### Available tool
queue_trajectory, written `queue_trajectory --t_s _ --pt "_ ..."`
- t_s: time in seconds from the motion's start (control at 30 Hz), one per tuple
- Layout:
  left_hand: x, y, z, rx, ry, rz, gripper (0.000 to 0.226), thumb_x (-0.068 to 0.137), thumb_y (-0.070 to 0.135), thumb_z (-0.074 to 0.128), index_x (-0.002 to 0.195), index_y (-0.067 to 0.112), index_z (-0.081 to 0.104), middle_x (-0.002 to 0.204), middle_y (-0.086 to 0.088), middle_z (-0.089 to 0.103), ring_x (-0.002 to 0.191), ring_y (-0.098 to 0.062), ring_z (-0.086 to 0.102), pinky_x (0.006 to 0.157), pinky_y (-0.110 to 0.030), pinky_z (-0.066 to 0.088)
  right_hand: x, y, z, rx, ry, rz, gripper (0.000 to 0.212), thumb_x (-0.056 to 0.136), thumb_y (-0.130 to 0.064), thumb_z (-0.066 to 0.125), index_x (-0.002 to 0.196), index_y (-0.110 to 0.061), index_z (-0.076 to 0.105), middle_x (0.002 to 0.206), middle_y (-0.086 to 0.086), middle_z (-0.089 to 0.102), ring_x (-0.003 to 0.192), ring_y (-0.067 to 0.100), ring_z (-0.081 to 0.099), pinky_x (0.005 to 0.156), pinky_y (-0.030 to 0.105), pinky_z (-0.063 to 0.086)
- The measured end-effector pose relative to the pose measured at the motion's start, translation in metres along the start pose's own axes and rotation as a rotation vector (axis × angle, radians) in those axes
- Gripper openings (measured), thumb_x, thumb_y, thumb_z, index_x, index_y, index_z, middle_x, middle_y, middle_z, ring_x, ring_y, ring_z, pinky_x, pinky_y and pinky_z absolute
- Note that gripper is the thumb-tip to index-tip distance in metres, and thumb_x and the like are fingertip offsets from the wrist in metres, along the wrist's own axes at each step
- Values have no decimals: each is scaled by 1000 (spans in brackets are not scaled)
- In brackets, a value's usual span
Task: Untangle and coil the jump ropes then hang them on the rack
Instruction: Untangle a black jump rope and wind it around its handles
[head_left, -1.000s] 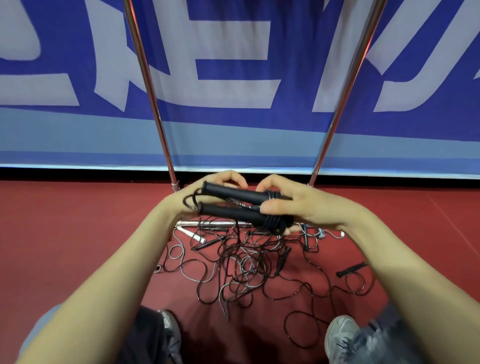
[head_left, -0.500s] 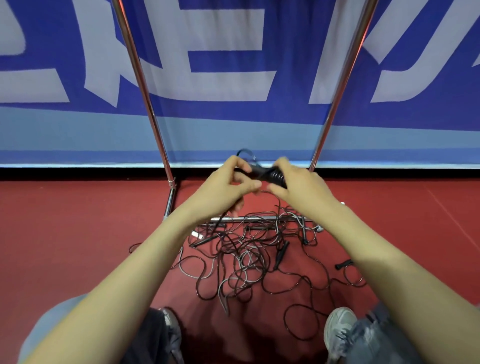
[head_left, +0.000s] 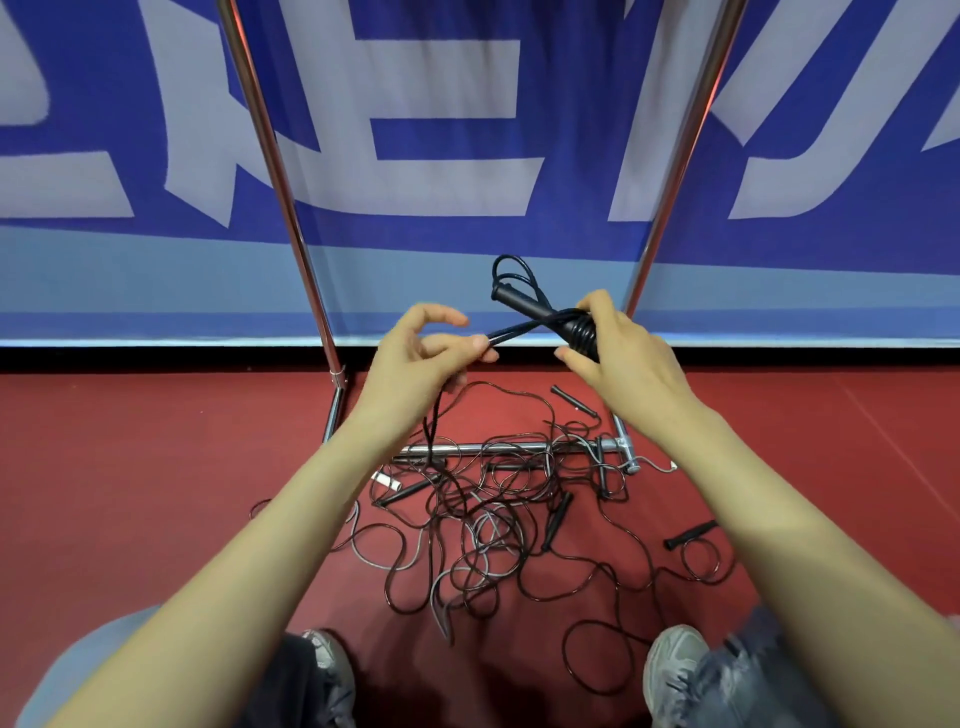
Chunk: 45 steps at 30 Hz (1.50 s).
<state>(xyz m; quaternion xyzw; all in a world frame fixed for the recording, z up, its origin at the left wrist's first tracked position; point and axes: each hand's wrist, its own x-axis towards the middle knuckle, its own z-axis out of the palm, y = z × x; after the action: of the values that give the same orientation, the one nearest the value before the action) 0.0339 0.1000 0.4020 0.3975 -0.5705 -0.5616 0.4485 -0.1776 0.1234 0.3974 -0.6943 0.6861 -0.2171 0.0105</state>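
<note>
My right hand (head_left: 621, 356) grips a black jump rope bundle (head_left: 550, 317), its handles pointing up-left with cord wound round them near my fingers. My left hand (head_left: 423, 353) pinches the loose cord (head_left: 511, 330) of that rope; the cord runs taut to the bundle and a strand hangs below my left wrist. On the red floor lies a tangle of black and grey jump ropes (head_left: 493, 525) with several black handles. The chrome rack (head_left: 270, 171) stands behind it, two slanted poles and a base bar (head_left: 467, 449).
A blue and white banner (head_left: 441, 130) covers the wall behind the rack. My two shoes (head_left: 670, 670) and knees sit at the bottom edge, close to the rope tangle. Loose black handles (head_left: 691, 535) lie to the right on the floor.
The bundle has risen and tilted up-left. My hands have drawn apart, the left one pulling the cord out to the left. The view has tipped slightly upward.
</note>
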Motion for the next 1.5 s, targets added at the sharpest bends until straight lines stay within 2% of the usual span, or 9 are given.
queue_trajectory --t_s 0.13,0.3,0.4,0.63,0.77,0.93,1.17,1.37,1.5 --pt "-13 -1 13 272 -53 217 19 93 21 62 104 30 51 77 -1 71 50 -14 39 49 -19 34 3 4 9 -111 -52 -5 35 95 -35 55 111 -11 35 88 7 56 79 34 59 61 37 38" --pt "1 -9 6 104 -119 -345 18 102 30 42 105 13 48 74 -7 73 43 -8 32 44 -19 25 3 4 7 -15 44 -14 40 96 -33 53 129 -17 37 106 9 59 89 33 58 69 40 44" --pt "2 -13 3 -25 -230 -458 16 99 21 48 109 8 51 84 -9 74 49 -7 38 47 -17 31 2 3 3 2 74 -29 49 96 -32 53 140 -21 34 111 9 58 97 32 56 74 40 44" --pt "0 -2 3 -179 -65 -191 21 86 5 63 105 11 56 76 -6 73 57 -11 55 58 -17 49 3 9 1 23 21 30 40 96 -35 54 128 -15 40 108 6 60 88 29 58 70 38 44" --pt "-15 7 15 -95 -180 42 20 87 7 61 105 14 52 73 -5 70 44 -11 36 43 -20 32 3 6 0 100 -77 70 42 95 -39 55 130 -19 42 101 4 59 86 25 57 70 36 44" --pt "-2 -9 4 -49 -206 -155 28 89 11 61 111 6 44 64 -4 63 41 -9 30 41 -19 25 3 7 -14 534 -99 168 29 88 -37 66 113 -27 54 74 -4 57 60 18 54 54 18 41" --pt "3 -25 8 -36 -211 -267 32 88 16 65 108 9 41 59 -1 57 43 -9 31 42 -20 27 -3 -5 -26 1128 -329 45 28 81 -15 70 107 -14 59 73 4 58 60 19 54 56 27 46" --pt "2 -28 12 -4 -215 -196 32 88 14 66 107 10 41 58 -1 59 42 -9 32 39 -17 29 -4 -19 -15 1180 -243 92 32 75 -40 66 97 -18 61 69 4 61 53 20 52 45 25 41" --pt "1 -33 9 45 -212 -189 34 86 17 69 107 11 42 59 -1 61 42 -9 35 42 -18 31 -4 -30 -6 1185 -101 207 43 73 -54 67 83 -12 65 79 28 65 44 21 50 36 22 35"
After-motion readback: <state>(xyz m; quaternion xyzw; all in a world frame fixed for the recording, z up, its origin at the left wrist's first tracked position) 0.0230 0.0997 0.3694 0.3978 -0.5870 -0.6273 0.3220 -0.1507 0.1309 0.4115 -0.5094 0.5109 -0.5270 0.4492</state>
